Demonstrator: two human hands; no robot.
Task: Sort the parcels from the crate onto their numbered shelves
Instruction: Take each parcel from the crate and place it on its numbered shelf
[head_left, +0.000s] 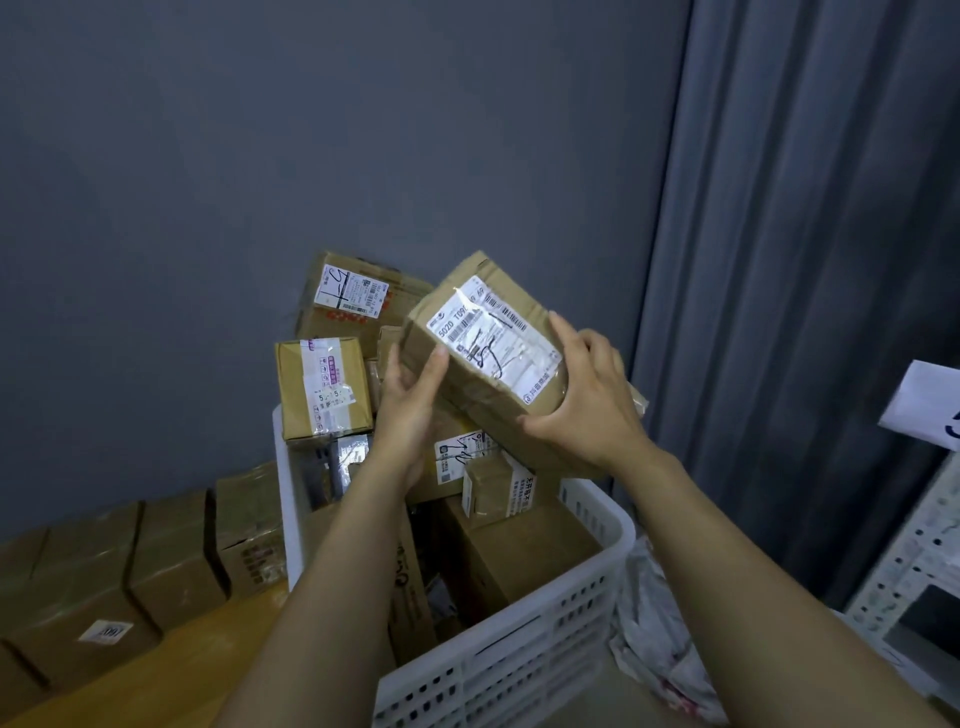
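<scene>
Both forearms are reaching forward. The left hand is gripping the left end of a brown parcel, and the right hand is clasping its right side with curled fingers. The parcel is tilting, label upward, above the white crate. Below the hands, other parcels are lying piled in the crate. Right of the right hand, a grey curtain is hanging.

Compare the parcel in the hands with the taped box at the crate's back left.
The held parcel is tilted, gripped by left hand and right hand; the taped box stands upright in the white crate. The held parcel bears a broad white label; the taped box a narrow tape strip. Both are brown cardboard.
</scene>
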